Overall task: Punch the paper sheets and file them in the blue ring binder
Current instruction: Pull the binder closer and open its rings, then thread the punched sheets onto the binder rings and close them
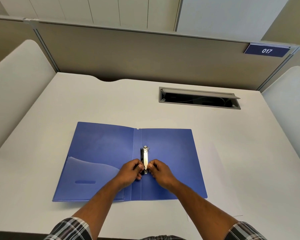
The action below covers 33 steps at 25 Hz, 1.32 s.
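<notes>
**Blue binder lies open as both hands work the ring clasp**

Blue plastic ring binder [171, 153], seen from the head camera, is laid open and flat on a pale grey desk [93, 101], near its front edge. Its covers are spread to either side of the spine. A translucent pocket is set into the inside of the left cover.

A silver metal ring mechanism [145, 159] is fixed just right of the spine. Its far ring can be seen; the near ring is hidden by the hands. Whether the rings are open or shut cannot be told.

The left hand [129, 172] and the right hand [160, 172] are brought together at the near end of the mechanism, one on each side. The fingers of both hands are curled inward, and the fingertips are pressed against the metal there as if pinching it. Checked sleeves are seen at the bottom edge.

Faint pale edges on the desk to the right of the binder may be paper sheets; this cannot be told for certain. No hole punch is in sight. A recessed cable tray [199, 98] is set into the far right of the desk.

The step in hand is judged to be work on the rings. Next, punched sheets would be needed, with their holes lined up over open prongs.
</notes>
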### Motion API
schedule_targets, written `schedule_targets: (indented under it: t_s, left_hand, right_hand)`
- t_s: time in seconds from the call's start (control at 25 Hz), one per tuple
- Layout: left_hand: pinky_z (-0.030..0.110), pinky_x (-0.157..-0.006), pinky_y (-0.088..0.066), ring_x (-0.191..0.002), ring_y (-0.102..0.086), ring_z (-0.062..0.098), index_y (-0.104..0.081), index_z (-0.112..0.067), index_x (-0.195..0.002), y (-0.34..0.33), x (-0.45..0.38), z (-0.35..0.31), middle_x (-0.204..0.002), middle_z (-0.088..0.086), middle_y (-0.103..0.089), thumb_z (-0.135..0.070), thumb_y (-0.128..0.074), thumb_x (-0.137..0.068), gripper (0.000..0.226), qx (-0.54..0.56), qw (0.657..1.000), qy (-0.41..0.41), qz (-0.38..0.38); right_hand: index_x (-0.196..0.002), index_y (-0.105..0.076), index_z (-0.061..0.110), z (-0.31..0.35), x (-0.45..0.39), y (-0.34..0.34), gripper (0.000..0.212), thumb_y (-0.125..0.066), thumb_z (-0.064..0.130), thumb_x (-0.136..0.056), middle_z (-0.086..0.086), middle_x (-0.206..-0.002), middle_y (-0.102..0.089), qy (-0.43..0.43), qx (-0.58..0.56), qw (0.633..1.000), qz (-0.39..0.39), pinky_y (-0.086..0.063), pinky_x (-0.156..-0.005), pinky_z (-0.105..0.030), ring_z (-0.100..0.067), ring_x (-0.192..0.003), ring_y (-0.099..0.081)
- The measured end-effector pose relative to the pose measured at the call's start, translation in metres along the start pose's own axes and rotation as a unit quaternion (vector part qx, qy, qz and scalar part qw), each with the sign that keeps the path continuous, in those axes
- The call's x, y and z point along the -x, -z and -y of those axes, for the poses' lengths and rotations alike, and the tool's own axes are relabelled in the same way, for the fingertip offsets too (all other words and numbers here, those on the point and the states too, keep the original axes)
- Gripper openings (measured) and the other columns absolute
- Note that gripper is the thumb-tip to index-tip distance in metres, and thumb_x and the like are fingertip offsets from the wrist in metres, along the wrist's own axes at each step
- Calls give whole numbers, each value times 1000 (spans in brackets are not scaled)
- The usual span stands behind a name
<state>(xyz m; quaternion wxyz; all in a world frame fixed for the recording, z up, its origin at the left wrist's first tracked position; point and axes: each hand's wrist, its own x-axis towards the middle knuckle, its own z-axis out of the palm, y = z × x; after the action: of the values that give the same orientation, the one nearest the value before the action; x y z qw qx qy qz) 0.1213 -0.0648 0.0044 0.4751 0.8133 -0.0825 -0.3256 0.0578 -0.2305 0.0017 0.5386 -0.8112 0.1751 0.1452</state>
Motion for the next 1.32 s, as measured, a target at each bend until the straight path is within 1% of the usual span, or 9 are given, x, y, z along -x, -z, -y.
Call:
schedule_targets:
  t_s: [0.08, 0.24, 0.4, 0.48, 0.6, 0.72, 0.88, 1.04, 1.32]
  left_hand:
    - [29, -66, -58, -63, -62, 15, -62, -12, -95, -3, 2, -1, -78, 5, -67, -16, -46, -104, 19, 13, 1000, -1, -22]
    - [34, -58, -52, -59, -57, 18, -52, -26, -114, -14, 11, 1, -74, 7, -64, -11, -51, -100, 21, 16, 997, -6, -70]
    - [15, -52, -46, -60, -58, 12, -36, -32, -130, -26, 26, 6, -66, -9, -55, -21, -60, -97, 42, -73, 987, -39, -138]
    - [17, -57, -50, -67, -62, 13, -37, -38, -128, -37, 34, 3, -75, -12, -59, -32, -58, -97, 37, -130, 978, -76, -141]
    - [28, -76, -57, -81, -61, 10, -50, -39, -119, -59, 37, -10, -90, -13, -62, -34, -54, -99, 21, -191, 967, -150, -76]
    - [26, -91, -50, -111, -52, 8, -55, -33, -124, -90, 38, -27, -124, -13, -52, -32, -53, -98, 26, -279, 936, -213, 4]
    - [40, -115, -28, -143, -24, 18, -28, -41, -149, -122, 42, -32, -156, -8, -22, -44, -51, -95, 59, -435, 867, -228, 84]
    - [49, -119, -9, -151, -3, 25, -13, -48, -151, -137, 47, -27, -164, -6, -3, -53, -49, -95, 67, -523, 820, -199, 120]
    - [48, -120, -8, -152, -3, 23, -13, -51, -151, -141, 46, -23, -163, -9, -2, -55, -51, -93, 69, -526, 822, -189, 109]
  right_hand:
    - [-105, -65, 16, -3, 4, 4, 10, -55, 18, -105, -1, -93, -66, 2, -43, 999, -7, -52, -81, -31, -14, -83, -58]
    - [-124, -66, 14, -16, 21, 16, 28, -67, 6, -97, -3, -101, -73, 28, -84, 993, -72, -60, -93, -30, -17, -94, -71]
    - [-116, -71, 19, -47, 41, 55, 18, -67, 17, -98, 1, -106, -74, -2, -15, 968, -250, -59, -90, -31, -16, -97, -70]
    - [-116, -71, 16, -66, 53, 82, 19, -66, 15, -98, -2, -116, -71, -40, 12, 943, -330, -55, -91, -31, -20, -102, -68]
    - [-121, -70, 15, -86, 62, 118, 27, -70, 15, -94, -9, -130, -63, -120, 71, 909, -392, -54, -97, -41, -28, -113, -64]
    - [-132, -64, 15, -98, 70, 143, 44, -72, 31, -92, -13, -141, -53, -236, 159, 880, -379, -47, -105, -48, -35, -128, -53]
    - [-138, -50, 12, -107, 79, 151, 67, -69, 52, -88, -14, -141, -47, -294, 234, 857, -352, -47, -102, -46, -36, -131, -47]
    - [-136, -49, 10, -115, 80, 155, 74, -67, 61, -85, -14, -136, -51, -288, 259, 856, -342, -48, -99, -45, -35, -127, -50]
    - [-131, -55, 12, -119, 73, 189, 75, -74, 61, -78, -12, -133, -60, -315, 132, 896, -282, -48, -106, -48, -37, -124, -58]
